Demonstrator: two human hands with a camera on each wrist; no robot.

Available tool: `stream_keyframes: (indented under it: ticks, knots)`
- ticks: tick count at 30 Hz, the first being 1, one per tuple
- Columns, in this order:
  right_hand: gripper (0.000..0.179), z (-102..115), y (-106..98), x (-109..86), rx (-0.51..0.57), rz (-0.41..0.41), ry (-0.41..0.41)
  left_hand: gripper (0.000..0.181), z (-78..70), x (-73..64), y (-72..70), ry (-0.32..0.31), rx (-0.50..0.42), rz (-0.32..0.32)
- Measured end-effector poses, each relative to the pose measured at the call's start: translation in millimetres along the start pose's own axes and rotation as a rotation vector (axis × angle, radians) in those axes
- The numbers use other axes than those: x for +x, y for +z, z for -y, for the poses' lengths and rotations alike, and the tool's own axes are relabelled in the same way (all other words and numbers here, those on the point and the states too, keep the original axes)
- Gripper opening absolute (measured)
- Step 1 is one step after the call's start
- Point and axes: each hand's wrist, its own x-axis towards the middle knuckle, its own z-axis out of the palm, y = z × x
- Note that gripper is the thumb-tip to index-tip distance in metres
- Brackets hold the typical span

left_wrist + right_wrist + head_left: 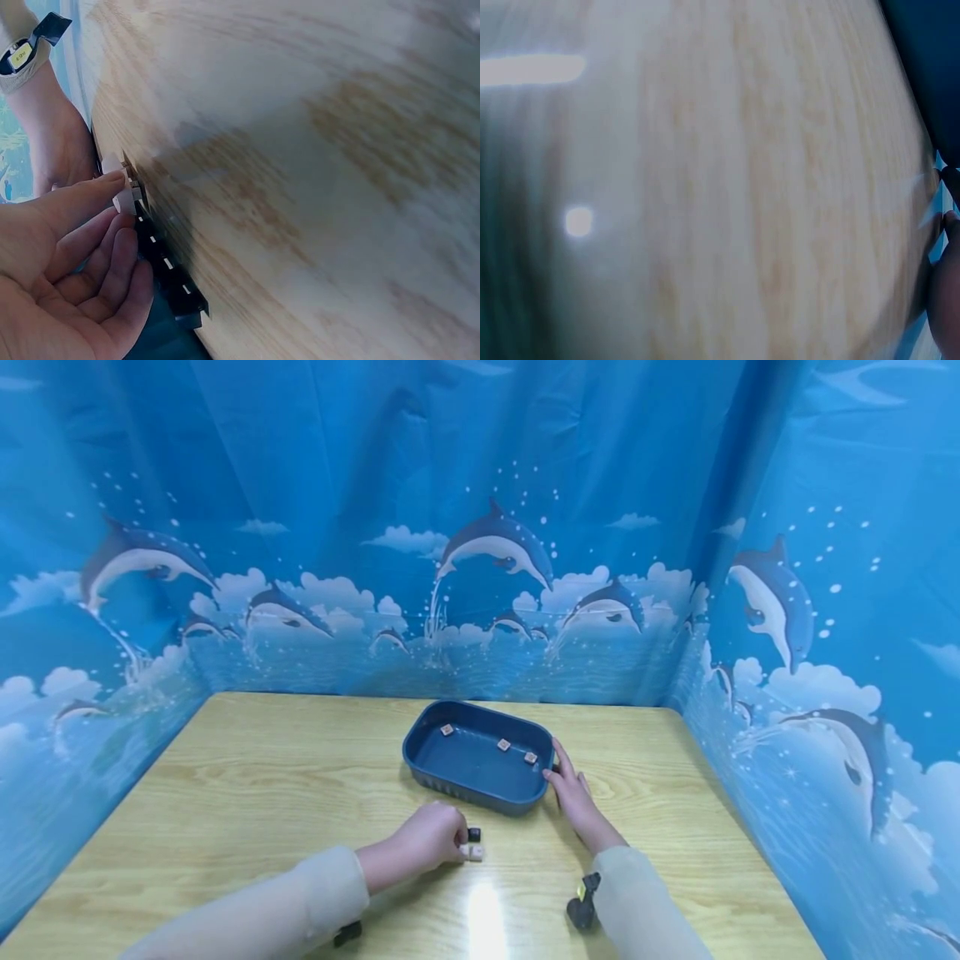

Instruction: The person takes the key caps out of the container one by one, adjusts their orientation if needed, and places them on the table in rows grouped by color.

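Note:
My left hand [423,842] is low over the table, pinching a small white block [126,196] between thumb and fingertip. Beside those fingertips lie another small white block [477,853] and a black block [474,835]. The left wrist view shows a row of black pieces [169,270] with white marks just past the fingers. A dark blue rectangular tray [465,792] stands behind, holding a few small pale square blocks [504,745]. At its right end my right hand [573,793] touches the rim, fingers extended along it. The right wrist view shows only part of that hand.
The pieces and tray rest on a light wood-grain table [285,777]. Blue curtains [337,527] printed with dolphins enclose its back and sides. Light glares off the tabletop near the front. A black wrist device [583,902] is strapped at my right sleeve.

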Motion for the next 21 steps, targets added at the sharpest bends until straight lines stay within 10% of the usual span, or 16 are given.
stream_keyframes:
  ticks: [21]
  knots:
    - [0.064,-3.5,0.2,0.7,0.002,-0.004,-0.022,0.017,-3.0,9.0,-42.2,0.105,-0.014,-0.006]
